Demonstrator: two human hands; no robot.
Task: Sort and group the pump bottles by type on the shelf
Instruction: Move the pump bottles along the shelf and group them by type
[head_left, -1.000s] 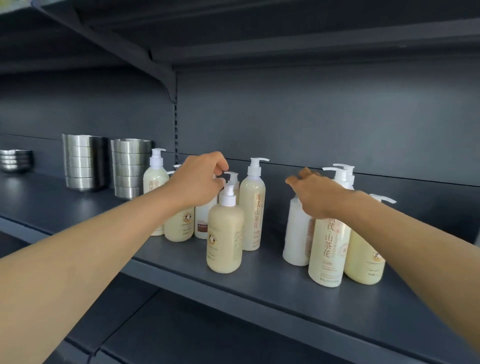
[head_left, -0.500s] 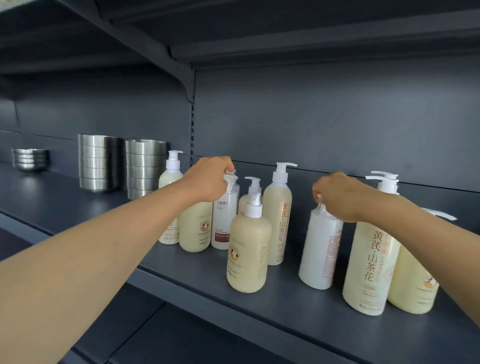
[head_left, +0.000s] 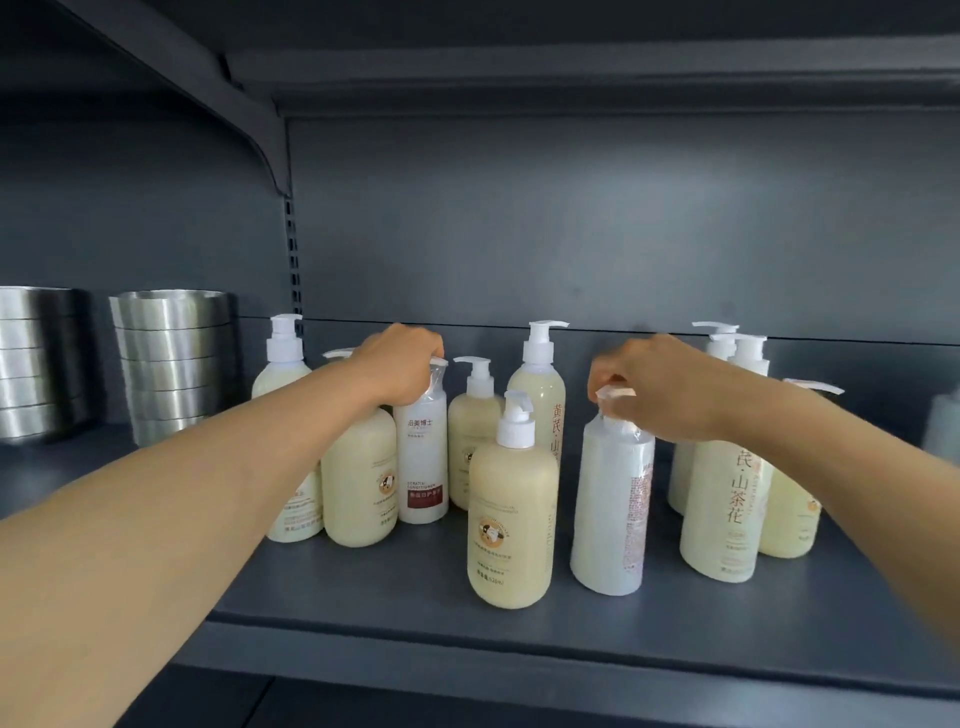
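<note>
Two bare forearms in view, no sleeves. Left hand (head_left: 400, 364) and right hand (head_left: 654, 389): no gloves, rings, watch or wristband visible. Fingernails too small to assess.

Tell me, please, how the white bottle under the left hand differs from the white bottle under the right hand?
The left hand grips a slim white bottle facing front, showing a dark red band; the right hand grips a wider white bottle showing only small print at its side. The slim one stands upright among cream bottles; the wider one leans, nearer the shelf edge. Both are held by the pump.

head view, near, facing shelf (head_left: 519, 613) straight-on
</note>
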